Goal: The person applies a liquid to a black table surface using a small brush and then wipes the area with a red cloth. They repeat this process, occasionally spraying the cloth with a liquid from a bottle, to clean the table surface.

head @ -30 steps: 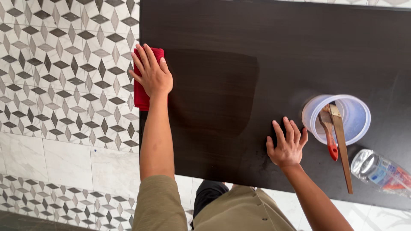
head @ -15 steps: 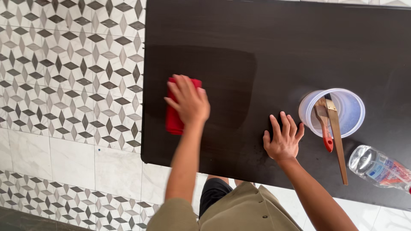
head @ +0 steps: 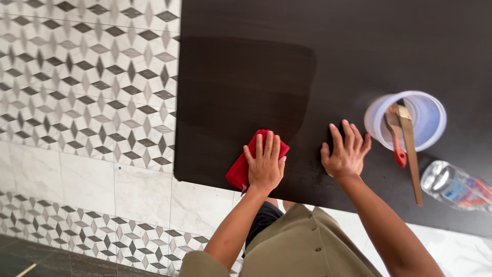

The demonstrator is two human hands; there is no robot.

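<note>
Fingers (head: 266, 146) of my left hand (head: 265, 165) lie flat and close together, not clenched, pressing down on a folded red cloth (head: 245, 166) at the near edge of the dark board (head: 359, 46). I can see the cloth showing on the left of the palm and past the fingertips, its near corner right at the board's edge. My right hand (head: 344, 154) sits just beside it to the right, apart from the cloth, its fingers spread and laid open on the bare surface, grasping nothing.

Further right, near that hand but not touching it, stands a translucent white tub (head: 407, 120). I make out two tools leaning in it: a brush with a red handle (head: 395, 141) and a long wooden stick (head: 411, 154) whose lower end reaches out over the rim toward the near edge. Just right of the stick, a clear plastic bottle (head: 453, 187) lies on its side on the board.

Beyond my left hand, a large patch of the surface (head: 246, 82) looks darker than the rest, with a clear border on its right side. Off the board's left edge I see patterned tiling with grey diamonds (head: 87, 77), with plain pale tiles (head: 87, 182) nearer to me.
</note>
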